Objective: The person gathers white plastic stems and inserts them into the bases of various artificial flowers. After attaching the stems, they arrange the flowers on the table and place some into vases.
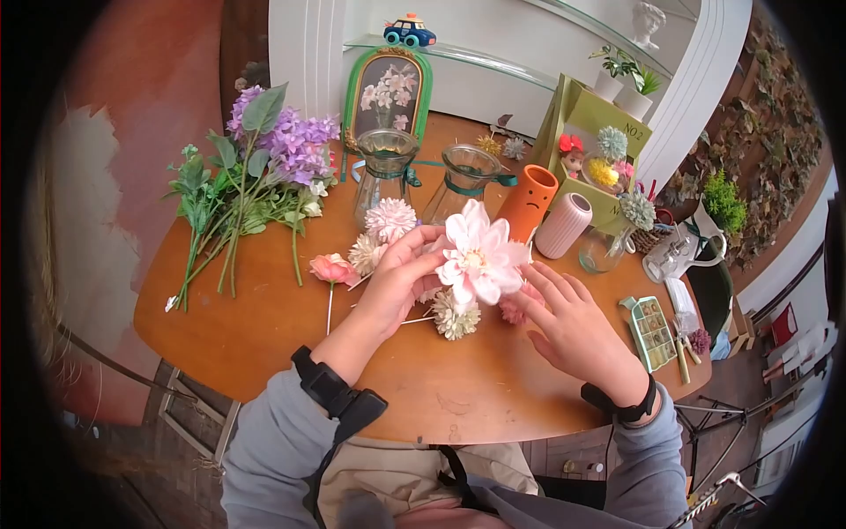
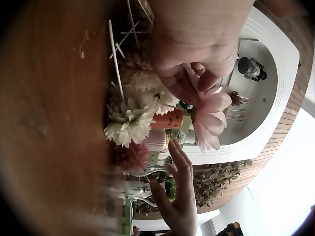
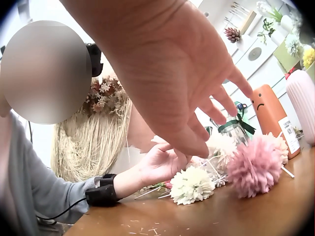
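While the left hand [image 1: 401, 284], fingers curled, pinches 1 pale-pink flower [image 1: 477, 258], the right hand [image 1: 573, 328] hovers beside it. Latter: empty, fingers loosely extended.

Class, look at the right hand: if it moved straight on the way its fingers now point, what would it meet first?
Most likely the large pale pink flower in the left hand; in the head view the right hand points toward it, though depth is unclear.

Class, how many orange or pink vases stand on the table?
2: the frowning orange vase and, just right of it, the ribbed pink vase, both beyond the right hand.
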The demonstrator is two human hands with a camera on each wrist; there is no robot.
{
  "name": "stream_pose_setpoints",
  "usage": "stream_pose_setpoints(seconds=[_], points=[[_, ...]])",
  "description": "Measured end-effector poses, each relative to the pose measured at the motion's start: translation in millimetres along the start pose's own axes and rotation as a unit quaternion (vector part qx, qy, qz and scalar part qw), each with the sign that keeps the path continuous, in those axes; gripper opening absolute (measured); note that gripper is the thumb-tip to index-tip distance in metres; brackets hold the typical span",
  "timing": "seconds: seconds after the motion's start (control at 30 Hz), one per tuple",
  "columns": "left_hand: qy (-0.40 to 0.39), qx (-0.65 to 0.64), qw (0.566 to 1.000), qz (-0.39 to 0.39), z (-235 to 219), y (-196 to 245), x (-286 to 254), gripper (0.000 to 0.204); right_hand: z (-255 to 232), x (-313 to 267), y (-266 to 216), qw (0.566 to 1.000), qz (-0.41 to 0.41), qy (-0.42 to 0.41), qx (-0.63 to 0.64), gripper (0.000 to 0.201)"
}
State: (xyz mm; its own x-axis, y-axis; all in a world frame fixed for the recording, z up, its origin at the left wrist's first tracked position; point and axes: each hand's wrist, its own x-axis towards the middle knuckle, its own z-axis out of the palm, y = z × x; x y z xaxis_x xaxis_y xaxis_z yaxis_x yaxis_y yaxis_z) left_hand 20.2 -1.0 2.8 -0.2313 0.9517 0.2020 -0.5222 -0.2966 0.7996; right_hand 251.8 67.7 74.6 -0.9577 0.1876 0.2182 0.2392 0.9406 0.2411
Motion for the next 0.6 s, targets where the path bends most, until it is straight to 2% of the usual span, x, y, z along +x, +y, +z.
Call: stream_pose_setpoints(seconds=[0.07, 0.17, 0.27, 0.4, 0.5, 0.6], points=[[-0.004, 0.011, 1.0, -0.011, 1.7, 2.7, -1.5, 0.031, -8.0, 2.1, -3.3, 0.999, 0.011, -0.02, 0.033, 0.064], [-0.018, 0.009, 0.999, -0.029, 4.6, 4.4, -2.7, 0.031, -11.6, 5.1, -10.3, 0.995, 0.038, 0.027, 0.09, 0.068], [-0.065, 0.016, 0.997, -0.043, 6.8, 1.3, -1.7, 0.033, -10.8, 8.1, -12.3, 0.996, 0.028, 0.06, 0.06, 0.069], [-0.167, 0.076, 0.981, -0.063, 5.5, -1.5, -3.8, 0.045, -3.1, 10.5, -8.8, 0.997, -0.01, 0.065, 0.04, 0.053], [-0.293, 0.111, 0.944, -0.104, 10.3, -2.8, -6.9, 0.061, -1.5, 8.9, -5.9, 0.996, -0.015, 0.084, 0.041, 0.038], [-0.297, 0.112, 0.942, -0.105, 14.1, 5.2, -8.3, 0.064, -9.2, 8.0, -2.4, 0.995, 0.001, 0.088, 0.037, 0.03]])
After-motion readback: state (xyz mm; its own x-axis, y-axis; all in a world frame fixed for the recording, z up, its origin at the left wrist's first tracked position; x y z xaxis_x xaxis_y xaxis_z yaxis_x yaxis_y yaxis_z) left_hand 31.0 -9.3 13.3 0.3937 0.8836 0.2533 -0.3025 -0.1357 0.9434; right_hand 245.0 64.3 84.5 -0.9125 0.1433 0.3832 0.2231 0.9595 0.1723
